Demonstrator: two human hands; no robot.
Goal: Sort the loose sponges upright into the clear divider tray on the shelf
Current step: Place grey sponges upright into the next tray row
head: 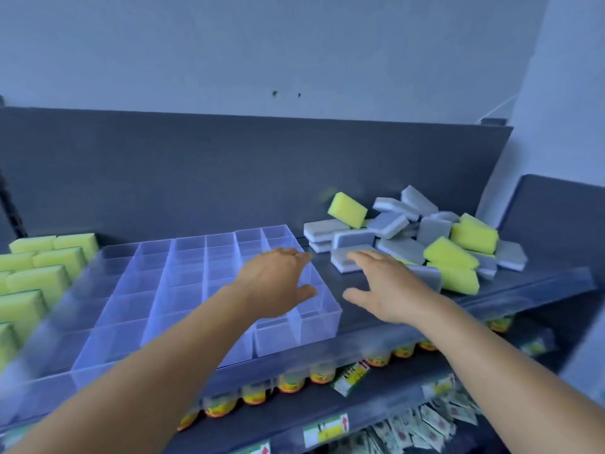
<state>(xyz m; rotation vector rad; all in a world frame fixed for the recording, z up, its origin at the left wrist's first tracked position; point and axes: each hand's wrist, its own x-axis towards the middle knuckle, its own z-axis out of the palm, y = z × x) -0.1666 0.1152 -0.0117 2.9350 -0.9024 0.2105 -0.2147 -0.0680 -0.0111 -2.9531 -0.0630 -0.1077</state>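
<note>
A clear divider tray with several empty compartments lies on the dark shelf. To its right is a loose pile of grey sponges and yellow sponges. My left hand hovers over the tray's right end, fingers apart, holding nothing. My right hand reaches toward the pile, its fingertips at a grey sponge on the near left of the pile, with nothing gripped.
Yellow sponges stand upright in rows at the far left of the shelf. A dark back panel rises behind. Lower shelves hold small jars and packets.
</note>
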